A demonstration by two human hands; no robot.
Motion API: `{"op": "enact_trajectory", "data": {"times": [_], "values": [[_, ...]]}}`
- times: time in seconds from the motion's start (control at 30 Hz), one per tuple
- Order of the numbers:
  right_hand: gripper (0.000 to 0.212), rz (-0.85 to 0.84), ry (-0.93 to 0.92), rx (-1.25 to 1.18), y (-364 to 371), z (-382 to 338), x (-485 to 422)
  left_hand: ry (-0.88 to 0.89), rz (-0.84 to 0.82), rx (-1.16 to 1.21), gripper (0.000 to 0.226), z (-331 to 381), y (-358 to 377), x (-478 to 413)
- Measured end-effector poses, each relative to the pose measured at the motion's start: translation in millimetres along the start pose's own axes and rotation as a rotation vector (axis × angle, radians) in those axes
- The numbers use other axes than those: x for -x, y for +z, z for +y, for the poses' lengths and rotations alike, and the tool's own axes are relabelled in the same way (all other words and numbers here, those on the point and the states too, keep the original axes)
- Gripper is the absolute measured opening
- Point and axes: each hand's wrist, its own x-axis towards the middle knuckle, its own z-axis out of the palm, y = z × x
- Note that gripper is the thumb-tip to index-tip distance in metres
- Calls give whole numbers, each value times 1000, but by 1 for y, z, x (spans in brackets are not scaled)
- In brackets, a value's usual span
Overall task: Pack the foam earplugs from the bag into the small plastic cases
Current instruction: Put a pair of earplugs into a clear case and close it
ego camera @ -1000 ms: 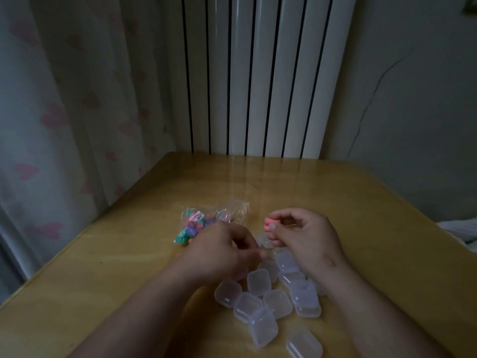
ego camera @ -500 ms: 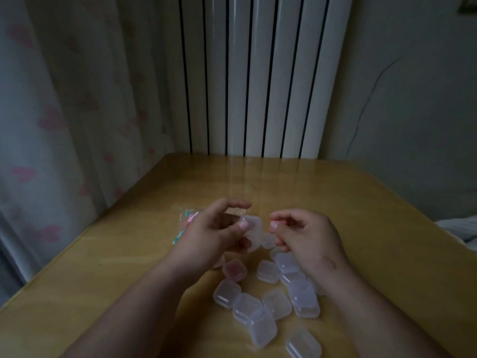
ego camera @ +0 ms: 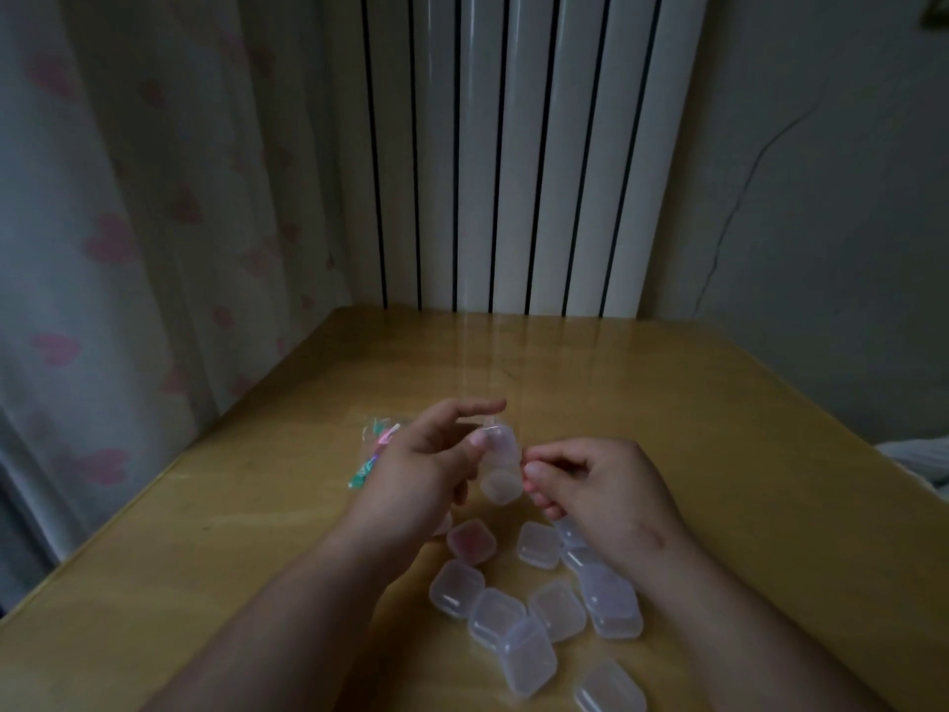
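My left hand (ego camera: 421, 470) holds an open clear plastic case (ego camera: 498, 467) above the table, thumb on its raised lid. My right hand (ego camera: 590, 485) is curled with its fingertips right beside the case's right edge; what it pinches is hidden. Behind my left hand lies the clear bag of coloured earplugs (ego camera: 375, 452), mostly covered. On the table below, a shut case with pink inside (ego camera: 470, 541) lies beside several empty clear cases (ego camera: 544, 608).
The wooden table (ego camera: 565, 367) ends at a curtain (ego camera: 128, 249) on the left and a white radiator (ego camera: 513, 146) at the back. A pale cloth (ego camera: 919, 459) shows at the right edge.
My left hand rose from the pile holding a clear case and opened it. My right hand's pink earplug is no longer visible, and its fingertips moved in against the case. A pink-filled case now lies on the table.
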Motion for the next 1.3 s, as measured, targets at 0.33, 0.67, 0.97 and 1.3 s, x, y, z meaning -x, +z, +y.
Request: {"op": "enact_trajectory", "data": {"times": [0.33, 0.67, 0.97, 1.3], "values": [[21, 57, -78, 41, -2, 0, 0, 7, -25, 29, 12, -2, -2, -2], [20, -51, 23, -75, -4, -6, 1, 37, 2, 32, 38, -4, -2, -6], [15, 47, -34, 57, -2, -1, 0, 48, -102, -58, 44, -2, -3, -1], [17, -40, 60, -101, -2, -6, 1, 132, -30, 1, 41, 0, 1, -1]]}}
